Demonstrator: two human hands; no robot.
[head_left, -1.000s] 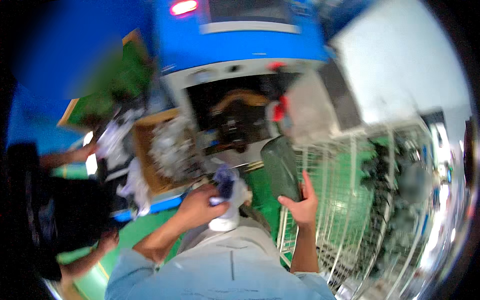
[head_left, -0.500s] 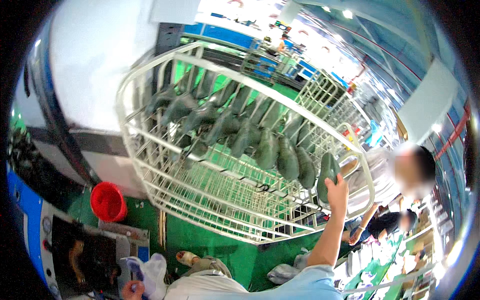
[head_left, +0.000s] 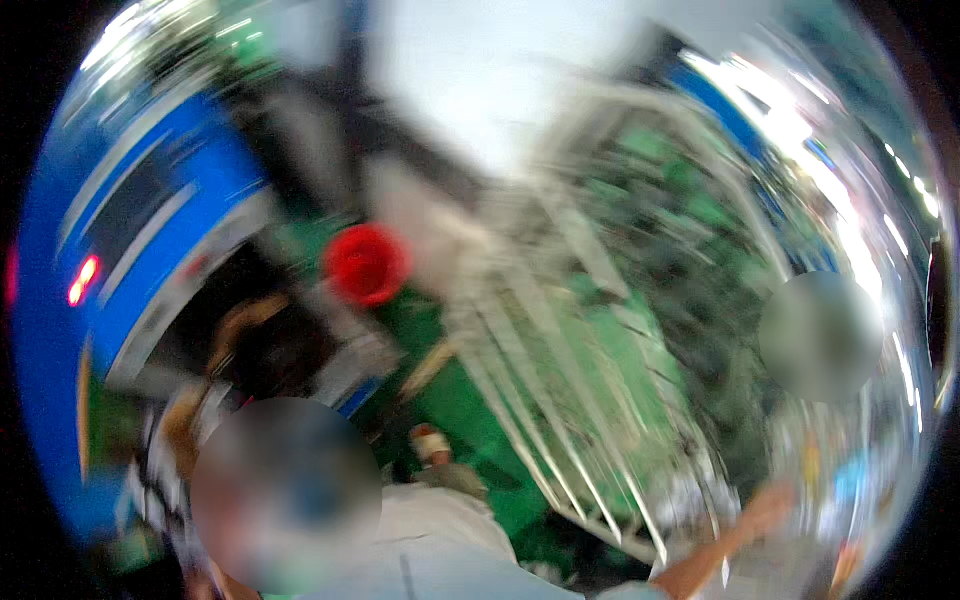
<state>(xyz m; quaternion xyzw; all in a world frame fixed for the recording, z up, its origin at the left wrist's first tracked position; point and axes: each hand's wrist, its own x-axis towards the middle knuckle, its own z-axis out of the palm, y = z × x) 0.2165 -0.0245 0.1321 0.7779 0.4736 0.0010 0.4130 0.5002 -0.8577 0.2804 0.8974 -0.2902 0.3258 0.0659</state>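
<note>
- White wire rack (head_left: 590,250) stands ahead and left of the right hand (head_left: 765,512), its near end just beside the hand.
- Right hand: smeared by blur, forearm (head_left: 705,562) coming up from the lower edge. Can't tell if fingers are spread or closed, or if it holds anything; nearest thing is the rack.
- Dark green forms (head_left: 690,300): many, in the rack, ahead and slightly left of the right hand; single outlines too blurred to count.
- Left hand: can't be seen, round blurred patch covers that area. State and any load: can't tell.
- Red bucket (head_left: 366,265): well left and ahead of the right hand, past the rack's left side.
- Blue machine (head_left: 215,140): farther left than the bucket, dark opening facing the floor area.
- Green floor (head_left: 505,490): left of the right hand, person's shoe (head_left: 430,443) on it.
</note>
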